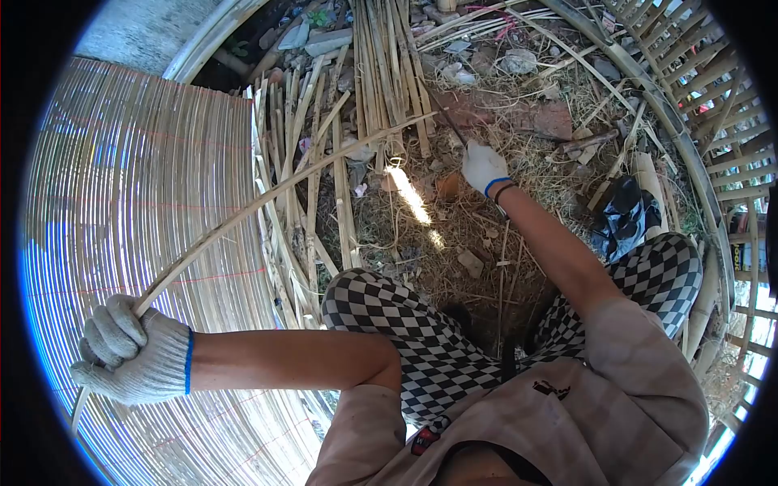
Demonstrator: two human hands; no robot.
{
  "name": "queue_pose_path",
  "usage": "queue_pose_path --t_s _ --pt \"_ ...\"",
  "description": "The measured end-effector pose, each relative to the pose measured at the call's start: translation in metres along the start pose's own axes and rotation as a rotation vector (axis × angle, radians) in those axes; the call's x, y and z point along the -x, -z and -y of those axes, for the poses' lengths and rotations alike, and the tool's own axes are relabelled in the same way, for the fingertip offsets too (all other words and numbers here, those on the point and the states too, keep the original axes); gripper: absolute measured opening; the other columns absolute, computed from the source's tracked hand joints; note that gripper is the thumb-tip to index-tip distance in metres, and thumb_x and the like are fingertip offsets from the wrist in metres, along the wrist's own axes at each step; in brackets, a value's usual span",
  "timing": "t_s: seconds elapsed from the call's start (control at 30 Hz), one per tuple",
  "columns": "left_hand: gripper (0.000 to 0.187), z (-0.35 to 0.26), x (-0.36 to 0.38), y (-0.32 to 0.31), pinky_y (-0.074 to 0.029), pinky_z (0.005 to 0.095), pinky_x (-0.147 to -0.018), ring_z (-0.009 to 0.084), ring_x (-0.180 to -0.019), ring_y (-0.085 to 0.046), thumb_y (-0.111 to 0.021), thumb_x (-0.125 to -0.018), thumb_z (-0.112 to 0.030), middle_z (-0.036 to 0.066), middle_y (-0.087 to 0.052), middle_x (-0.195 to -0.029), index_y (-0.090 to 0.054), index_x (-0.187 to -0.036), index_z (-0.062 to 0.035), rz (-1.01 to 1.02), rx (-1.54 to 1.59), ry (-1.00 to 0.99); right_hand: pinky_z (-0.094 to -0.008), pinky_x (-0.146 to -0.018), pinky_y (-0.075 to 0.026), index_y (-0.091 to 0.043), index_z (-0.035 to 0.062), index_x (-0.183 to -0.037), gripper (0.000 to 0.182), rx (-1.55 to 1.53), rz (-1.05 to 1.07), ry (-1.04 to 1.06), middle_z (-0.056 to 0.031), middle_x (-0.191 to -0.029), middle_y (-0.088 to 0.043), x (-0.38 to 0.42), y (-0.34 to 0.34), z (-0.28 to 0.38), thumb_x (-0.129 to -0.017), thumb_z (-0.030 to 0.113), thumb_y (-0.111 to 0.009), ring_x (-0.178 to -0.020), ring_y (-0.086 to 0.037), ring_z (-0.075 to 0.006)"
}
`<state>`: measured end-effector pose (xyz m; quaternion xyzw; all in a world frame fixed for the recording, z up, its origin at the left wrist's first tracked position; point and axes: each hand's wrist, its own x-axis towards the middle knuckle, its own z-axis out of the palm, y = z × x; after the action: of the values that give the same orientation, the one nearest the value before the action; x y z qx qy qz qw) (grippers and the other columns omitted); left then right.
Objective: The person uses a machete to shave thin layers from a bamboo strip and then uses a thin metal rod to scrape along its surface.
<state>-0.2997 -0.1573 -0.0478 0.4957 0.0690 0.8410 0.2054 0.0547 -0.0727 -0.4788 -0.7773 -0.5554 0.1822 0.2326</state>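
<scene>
My left hand (130,356), in a white knit glove with a blue cuff, is closed around a long bamboo strip (271,194). The strip bows up and to the right, its far end near the middle top of the view. My right hand (484,168), gloved the same way, is closed on a thin dark tool (448,115) like a narrow blade seen edge-on. It slants up and left from the fist, its shaft close to the strip's far tip. The tool's handle is hidden in the glove.
A mat of thin bamboo slats (170,194) stands at left. Split bamboo strips (377,65) lie ahead, with more beside the mat. Straw, stones and a brick (553,120) cover the ground. A black plastic bag (628,212) sits right, near a slatted bamboo fence (733,154).
</scene>
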Motion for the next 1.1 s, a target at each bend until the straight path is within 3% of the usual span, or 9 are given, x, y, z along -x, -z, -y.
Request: queue_pose_path --t_s 0.23,0.43,0.57,0.7,0.77,0.87,0.97,1.0,1.1 --pt "0.044 0.006 0.003 0.002 -0.022 0.0243 -0.029 0.0054 -0.037 -0.023 -0.059 -0.105 -0.027 -0.007 -0.026 -0.049 -0.037 -0.067 -0.0199 -0.067 -0.064 -0.085 -0.0482 -0.103 -0.052 -0.065 0.0018 -0.129 0.041 -0.140 0.346 -0.315 -0.0247 -0.127 -0.068 -0.010 -0.011 -0.033 -0.098 0.026 -0.054 -0.121 -0.065 -0.0403" --pt "0.044 -0.019 0.001 0.012 -0.022 0.0249 -0.029 0.0052 -0.037 -0.024 -0.057 -0.106 -0.035 -0.007 -0.026 -0.049 -0.039 -0.069 -0.0197 -0.278 -0.081 -0.217 -0.0430 -0.067 -0.061 -0.057 0.0020 -0.131 0.049 0.319 0.291 0.073 -0.0196 -0.109 -0.074 -0.019 0.049 -0.045 -0.098 0.038 -0.057 -0.070 -0.074 -0.0349" --pt "0.045 -0.041 0.003 0.024 -0.022 0.0253 -0.029 0.0052 -0.037 -0.024 -0.056 -0.106 -0.039 -0.007 -0.026 -0.049 -0.039 -0.069 -0.0196 -0.283 0.036 -0.269 -0.0428 -0.057 -0.059 -0.058 0.0056 -0.129 0.044 0.418 0.642 0.078 -0.0163 -0.102 -0.075 -0.020 0.215 0.029 -0.099 0.038 -0.058 -0.070 -0.073 -0.0331" --pt "0.047 -0.034 0.006 -0.009 -0.022 0.0256 -0.031 0.0060 -0.037 -0.025 -0.056 -0.106 -0.043 -0.007 -0.026 -0.049 -0.040 -0.069 -0.0194 -0.430 0.175 -0.201 -0.0363 -0.067 -0.060 -0.062 0.0095 -0.128 0.038 -0.847 0.645 0.066 -0.0110 -0.106 -0.073 0.030 0.317 0.050 -0.105 0.039 -0.058 -0.086 -0.075 -0.0257" --pt "0.048 -0.024 0.000 0.003 -0.022 0.0259 -0.033 0.0065 -0.038 -0.025 -0.062 -0.102 -0.041 -0.006 -0.027 -0.049 -0.039 -0.065 -0.0203 -0.299 0.306 -0.158 -0.0410 -0.085 -0.060 -0.059 0.0068 -0.136 0.048 -0.760 0.304 0.194 -0.0122 -0.113 -0.071 0.076 0.358 0.074 -0.106 0.044 -0.057 -0.099 -0.073 -0.0276" --pt "0.050 -0.015 0.006 -0.023 -0.022 0.0269 -0.036 0.0069 -0.041 -0.024 -0.069 -0.098 -0.036 -0.006 -0.027 -0.050 -0.037 -0.063 -0.0215 -0.291 0.393 -0.067 -0.0440 -0.089 -0.059 -0.051 0.0037 -0.144 0.061 -1.450 0.527 0.258 -0.0187 -0.128 -0.065 0.081 0.356 0.041 -0.105 0.051 -0.056 -0.109 -0.068 -0.0296" --pt "0.057 -0.005 0.012 -0.039 -0.019 0.0287 -0.040 0.0100 -0.043 -0.020 -0.052 -0.107 -0.042 -0.005 -0.021 -0.052 -0.026 -0.060 -0.0217 -0.241 0.289 -0.010 -0.0506 -0.097 -0.056 -0.042 -0.0035 -0.150 0.078 -1.529 0.367 0.032 -0.0252 -0.138 -0.057 0.092 0.338 0.024 -0.103 0.058 -0.053 -0.114 -0.065 -0.0373" --pt "0.052 0.000 0.017 -0.045 -0.018 0.0293 -0.042 0.0084 -0.045 -0.019 -0.067 -0.100 -0.039 -0.006 -0.025 -0.052 -0.035 -0.063 -0.0204 -0.216 0.323 -0.038 -0.0529 -0.100 -0.054 -0.041 -0.0053 -0.150 0.082 -1.559 0.416 0.076 -0.0270 -0.142 -0.053 0.084 0.328 0.011 -0.103 0.061 -0.052 -0.117 -0.064 -0.0384" --pt "0.050 0.012 0.024 -0.053 -0.019 0.0298 -0.044 0.0097 -0.046 -0.021 -0.065 -0.101 -0.041 -0.005 -0.024 -0.054 -0.037 -0.066 -0.0198 -0.279 0.358 0.017 -0.0540 -0.098 -0.055 -0.030 -0.0075 -0.154 0.091 -1.616 0.418 0.015 -0.0308 -0.138 -0.054 0.072 0.306 0.008 -0.101 0.063 -0.054 -0.118 -0.063 -0.0428"
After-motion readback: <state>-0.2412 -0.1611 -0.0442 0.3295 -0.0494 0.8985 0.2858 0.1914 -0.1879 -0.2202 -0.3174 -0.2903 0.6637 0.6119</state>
